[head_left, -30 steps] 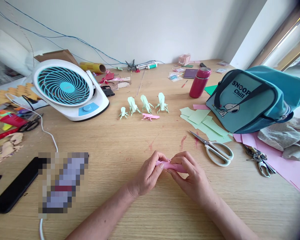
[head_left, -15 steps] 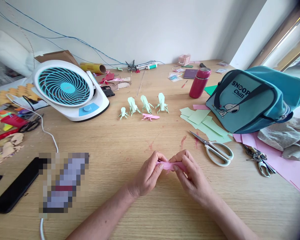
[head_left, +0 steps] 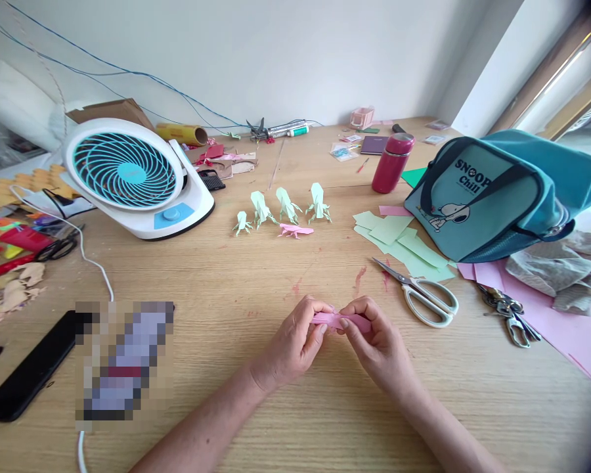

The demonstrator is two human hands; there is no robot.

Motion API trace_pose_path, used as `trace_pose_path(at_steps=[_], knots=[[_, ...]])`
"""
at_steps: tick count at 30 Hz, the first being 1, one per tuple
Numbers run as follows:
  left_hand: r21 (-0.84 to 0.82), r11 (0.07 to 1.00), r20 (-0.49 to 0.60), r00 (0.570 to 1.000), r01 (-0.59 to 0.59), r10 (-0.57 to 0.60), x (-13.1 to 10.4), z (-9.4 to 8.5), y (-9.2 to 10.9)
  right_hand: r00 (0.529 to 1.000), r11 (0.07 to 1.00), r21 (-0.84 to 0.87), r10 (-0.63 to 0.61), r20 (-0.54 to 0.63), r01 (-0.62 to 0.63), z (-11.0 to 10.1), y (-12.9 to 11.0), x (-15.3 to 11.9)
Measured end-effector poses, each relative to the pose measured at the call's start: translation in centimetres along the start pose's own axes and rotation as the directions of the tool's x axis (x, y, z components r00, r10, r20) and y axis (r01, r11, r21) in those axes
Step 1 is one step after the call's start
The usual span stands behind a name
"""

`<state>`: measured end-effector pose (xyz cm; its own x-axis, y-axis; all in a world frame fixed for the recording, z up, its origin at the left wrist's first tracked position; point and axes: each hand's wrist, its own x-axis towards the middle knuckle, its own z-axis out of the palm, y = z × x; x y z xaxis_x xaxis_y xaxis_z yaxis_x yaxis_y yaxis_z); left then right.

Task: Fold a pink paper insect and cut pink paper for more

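A narrow strip of folded pink paper (head_left: 331, 320) is pinched between my two hands above the table's near middle. My left hand (head_left: 295, 338) grips its left end between thumb and fingers. With thumb and forefinger, my right hand (head_left: 372, 335) presses the paper's right part; the fingers partly cover it. Beyond the hands stand several pale green origami insects (head_left: 288, 206) in a row. Just in front of them lies a pink origami insect (head_left: 295, 230). White-handled scissors (head_left: 431, 302) rest to the right of my right hand, blades pointing away to the left.
Pale green paper pieces (head_left: 398, 240) lie beside a teal bag (head_left: 465, 203), with a red flask (head_left: 393, 164) behind. Keys (head_left: 509, 312) sit on pink sheets (head_left: 571, 335) at right. A fan (head_left: 138, 177), a cable (head_left: 96, 263) and a black phone (head_left: 34, 368) occupy the left.
My right thumb has shifted slightly left along the pink paper, and the fingers have moved a little. More of the paper's right end shows. Both hands keep their hold.
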<state>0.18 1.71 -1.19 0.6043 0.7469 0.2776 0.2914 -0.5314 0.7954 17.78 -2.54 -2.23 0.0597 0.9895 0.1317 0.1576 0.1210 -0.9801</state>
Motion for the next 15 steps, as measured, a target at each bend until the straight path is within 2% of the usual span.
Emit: trace_pose_path(at_steps=[4, 8, 11, 15], knots=[[0.202, 0.973, -0.060, 0.990, -0.115, 0.129, 0.38, -0.47, -0.28, 1.000, 1.000, -0.012, 0.023, -0.003, -0.023, -0.11, 0.01, 0.10], [0.365, 0.913, -0.086, 0.971, -0.179, 0.225, 0.51, -0.83, -0.04, 1.000, 0.999, 0.016, 0.031, 0.001, -0.031, -0.05, 0.31, 0.16], [0.375, 0.906, -0.090, 0.965, -0.196, 0.247, 0.45, -0.77, 0.10, 1.000, 1.000, 0.018, 0.007, 0.007, -0.008, -0.09, 0.43, 0.24], [0.327, 0.930, -0.107, 0.972, -0.166, 0.211, 0.39, -0.52, -0.13, 0.998, 0.998, -0.060, -0.015, 0.054, 0.018, -0.33, 0.11, 0.47]])
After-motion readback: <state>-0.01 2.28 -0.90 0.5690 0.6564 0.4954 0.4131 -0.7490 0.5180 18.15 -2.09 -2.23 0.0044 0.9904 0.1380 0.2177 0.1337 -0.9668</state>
